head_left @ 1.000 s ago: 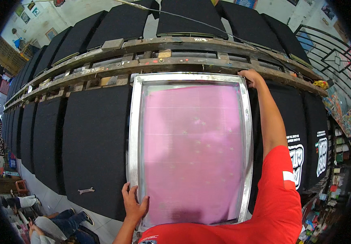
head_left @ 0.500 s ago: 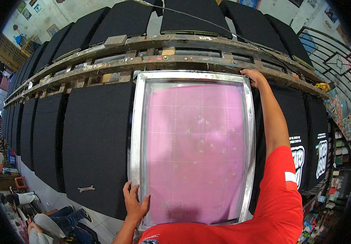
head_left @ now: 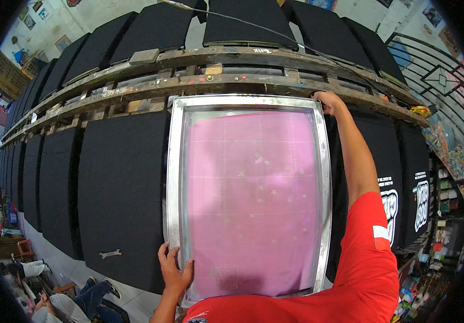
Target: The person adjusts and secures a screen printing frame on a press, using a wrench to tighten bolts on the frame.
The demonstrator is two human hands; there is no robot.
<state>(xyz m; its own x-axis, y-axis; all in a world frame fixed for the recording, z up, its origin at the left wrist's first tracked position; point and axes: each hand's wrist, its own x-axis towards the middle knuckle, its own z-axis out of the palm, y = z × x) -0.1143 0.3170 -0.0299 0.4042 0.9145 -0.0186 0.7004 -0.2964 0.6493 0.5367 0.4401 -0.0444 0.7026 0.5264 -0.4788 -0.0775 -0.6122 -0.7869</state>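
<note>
A large screen printing frame [head_left: 174, 177] with silver metal bars and pink mesh [head_left: 253, 215] lies in front of me, its mesh dotted with small pale star shapes. Low on its left bar is my left hand [head_left: 175, 274], thumb on the mesh side and fingers at the outer side, gripping the bar. At the far right corner, my right hand [head_left: 330, 103] is closed with curled fingers against the frame, beside the wooden rail; its fingertips are partly hidden. What lies beneath the frame is mostly hidden.
Black fabric-covered boards [head_left: 121, 188] line both sides of a worn wooden rail [head_left: 226, 81]. A wrench [head_left: 110, 253] lies on the board to my left. White prints [head_left: 421, 204] mark boards at right. A cable [head_left: 253, 24] crosses above; a seated person [head_left: 70, 307] is at lower left.
The whole view has shifted slightly, so the frame and boards appear a little further left. Both hands keep their places on the frame.
</note>
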